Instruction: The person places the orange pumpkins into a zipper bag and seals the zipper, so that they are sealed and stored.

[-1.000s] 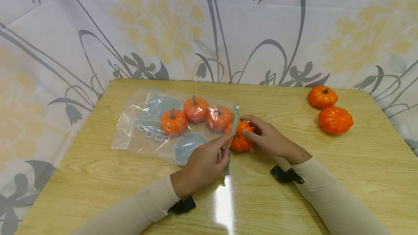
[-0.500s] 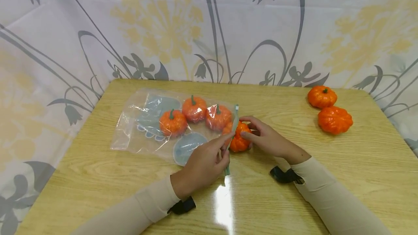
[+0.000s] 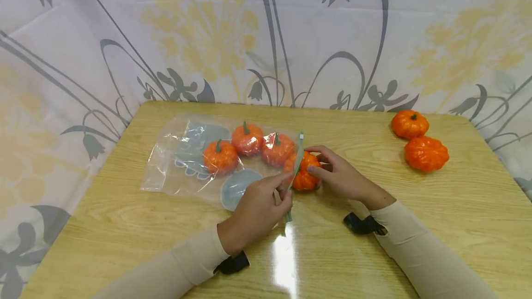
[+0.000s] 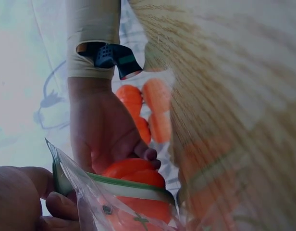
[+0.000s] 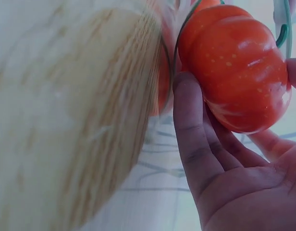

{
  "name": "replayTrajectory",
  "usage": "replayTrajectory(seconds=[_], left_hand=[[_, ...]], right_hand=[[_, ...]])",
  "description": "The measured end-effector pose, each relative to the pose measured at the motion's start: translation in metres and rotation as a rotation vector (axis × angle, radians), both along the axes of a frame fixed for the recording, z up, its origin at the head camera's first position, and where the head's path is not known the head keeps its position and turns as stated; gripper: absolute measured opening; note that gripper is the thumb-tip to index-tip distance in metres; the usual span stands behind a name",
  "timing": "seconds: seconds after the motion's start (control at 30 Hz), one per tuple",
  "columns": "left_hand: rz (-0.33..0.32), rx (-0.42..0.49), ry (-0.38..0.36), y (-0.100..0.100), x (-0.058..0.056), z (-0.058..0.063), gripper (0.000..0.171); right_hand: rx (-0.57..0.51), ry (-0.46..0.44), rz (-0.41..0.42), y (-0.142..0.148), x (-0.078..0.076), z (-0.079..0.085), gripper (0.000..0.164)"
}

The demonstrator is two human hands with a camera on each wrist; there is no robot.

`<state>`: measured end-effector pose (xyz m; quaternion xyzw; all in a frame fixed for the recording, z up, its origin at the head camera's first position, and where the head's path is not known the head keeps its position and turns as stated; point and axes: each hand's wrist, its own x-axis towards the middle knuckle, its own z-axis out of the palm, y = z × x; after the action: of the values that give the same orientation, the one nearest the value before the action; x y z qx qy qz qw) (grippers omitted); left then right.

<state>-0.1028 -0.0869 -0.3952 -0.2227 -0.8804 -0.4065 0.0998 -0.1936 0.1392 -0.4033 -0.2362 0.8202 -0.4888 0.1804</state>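
Observation:
A clear zip bag [image 3: 160, 174] with a green-edged mouth lies on the table, holding three small orange toy pumpkins, one of them this pumpkin [image 3: 220, 157]. My left hand [image 3: 257, 209] pinches the bag's edge near the zip. In my right hand [image 3: 347, 176] is another orange pumpkin [image 3: 311, 176], gripped between thumb and fingers and partly inside the mouth. The left wrist view has this pumpkin [image 4: 131, 167] crossing the green zip line. From the right wrist, fingers [image 5: 191, 120] curl under the pumpkin [image 5: 234, 72]; its far side is hidden by the bag in the head view.
Two more orange pumpkins, one upright [image 3: 409, 124] and one on its side [image 3: 426, 154], sit touching or nearly so at the back right of the wooden table [image 3: 374, 262]. A flower-patterned cloth [image 3: 307, 31] hangs behind the table.
The held pumpkin has shifted slightly left and away from me at the bag's mouth, with my right hand following. My left hand stays almost still on the bag's edge.

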Motion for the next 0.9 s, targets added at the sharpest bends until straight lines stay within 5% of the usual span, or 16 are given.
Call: replayTrajectory(seconds=[0.43, 0.9], left_hand=[[-0.028, 0.114, 0.002, 0.0004, -0.0004, -0.0004, 0.034], [-0.038, 0.122, 0.004, -0.0006, 0.0001, -0.0015, 0.034]], right_hand=[[-0.006, -0.007, -0.03, -0.0003, 0.001, 0.0006, 0.049], [-0.059, -0.097, 0.016, -0.0027, 0.0016, -0.0005, 0.052]])
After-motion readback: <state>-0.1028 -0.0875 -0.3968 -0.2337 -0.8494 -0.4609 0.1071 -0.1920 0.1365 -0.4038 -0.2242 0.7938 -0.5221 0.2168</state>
